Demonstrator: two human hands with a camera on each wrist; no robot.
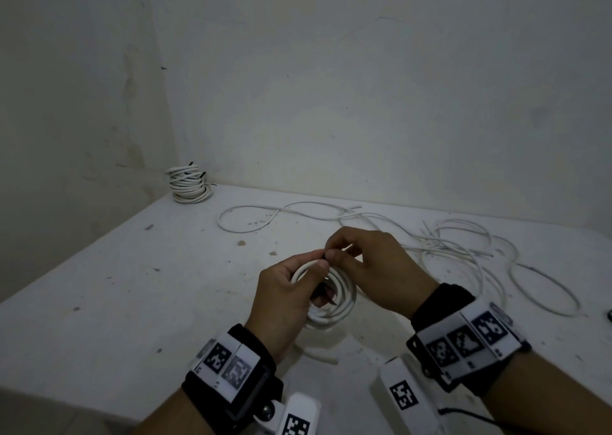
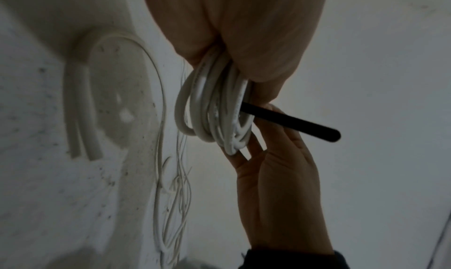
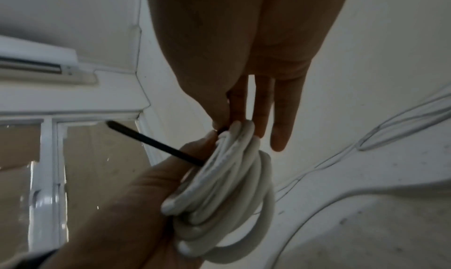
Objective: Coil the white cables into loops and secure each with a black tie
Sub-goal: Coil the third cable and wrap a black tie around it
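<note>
A coil of white cable (image 1: 334, 302) is held above the table in the middle of the head view. My left hand (image 1: 298, 285) grips its left side, thumb on top and fingers through the loop. A black tie (image 2: 292, 122) passes through the coil (image 2: 214, 109) and sticks out straight on one side. My right hand (image 1: 334, 252) pinches the tie's other end at the top of the coil between thumb and forefinger. In the right wrist view the tie (image 3: 156, 142) juts out from the coil (image 3: 227, 186), and the other fingers are straight.
A stack of tied white coils (image 1: 188, 182) stands in the back left corner of the white table (image 1: 132, 285). Loose white cables (image 1: 457, 249) sprawl over the back and right. A short cable piece (image 1: 318, 355) lies under my hands. Walls close off the back and left.
</note>
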